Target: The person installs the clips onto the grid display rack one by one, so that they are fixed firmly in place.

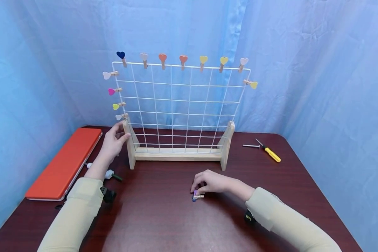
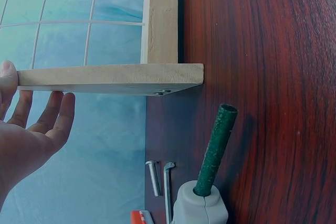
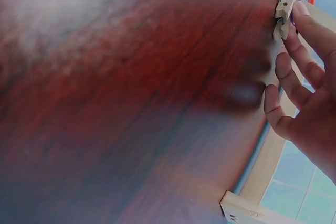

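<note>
A white wire grid [image 1: 179, 101] stands upright in a wooden stand [image 1: 176, 156]. My left hand [image 1: 111, 142] holds the stand's left side panel [image 2: 110, 74], thumb on one face and fingers on the other. Several small clothespins with coloured hearts, such as an orange one [image 1: 162, 60], clip onto the grid's top and side edges. On the table in front of the stand, my right hand [image 1: 212, 182] pinches a purple-heart clothespin [image 1: 195, 192] between thumb and index finger. A clothespin with a dark blue heart [image 1: 194, 199] lies right beside it. How the two overlap is partly hidden.
A long red-orange case [image 1: 66, 162] lies at the left. Beside my left forearm is a white tool with a green rod [image 1: 116, 177]. A yellow-handled screwdriver [image 1: 272, 154] and a metal bolt [image 1: 250, 145] lie at the right. Blue curtains [image 1: 334, 77] surround the table.
</note>
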Motion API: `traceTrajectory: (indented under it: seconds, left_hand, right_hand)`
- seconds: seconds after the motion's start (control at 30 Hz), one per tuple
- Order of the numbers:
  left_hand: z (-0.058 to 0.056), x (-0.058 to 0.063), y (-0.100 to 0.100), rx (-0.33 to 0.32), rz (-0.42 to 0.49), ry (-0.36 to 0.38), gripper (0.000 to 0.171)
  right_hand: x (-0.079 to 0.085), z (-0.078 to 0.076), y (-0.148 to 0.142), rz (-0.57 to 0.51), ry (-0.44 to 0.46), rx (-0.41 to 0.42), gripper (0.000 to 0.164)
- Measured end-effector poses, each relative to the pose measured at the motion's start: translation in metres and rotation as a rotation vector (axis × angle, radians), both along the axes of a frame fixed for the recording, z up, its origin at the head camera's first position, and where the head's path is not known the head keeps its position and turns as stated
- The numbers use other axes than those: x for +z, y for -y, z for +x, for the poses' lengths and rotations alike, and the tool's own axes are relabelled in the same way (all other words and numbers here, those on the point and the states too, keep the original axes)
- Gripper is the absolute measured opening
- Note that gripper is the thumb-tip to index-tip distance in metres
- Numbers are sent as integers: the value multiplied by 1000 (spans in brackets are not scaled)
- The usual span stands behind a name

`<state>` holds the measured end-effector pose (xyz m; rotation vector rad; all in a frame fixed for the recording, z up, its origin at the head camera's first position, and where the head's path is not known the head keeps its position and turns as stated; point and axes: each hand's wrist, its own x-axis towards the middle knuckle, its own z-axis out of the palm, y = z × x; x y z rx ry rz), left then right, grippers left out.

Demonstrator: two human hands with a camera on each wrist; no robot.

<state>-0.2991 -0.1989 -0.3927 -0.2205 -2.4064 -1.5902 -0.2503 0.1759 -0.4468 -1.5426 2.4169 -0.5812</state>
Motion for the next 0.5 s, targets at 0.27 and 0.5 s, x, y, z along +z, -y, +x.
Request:
traceTrajectory:
  seconds: [0.27,0.5]
  left_hand:
    - [1,0,0,-2,-3,11,62]
    - [1,1,0,-5,-3,-3,62]
  right_hand:
    - [8,-1,-2,-34,40,-86,5]
    - [57,8,-13,-195,53,-255,8]
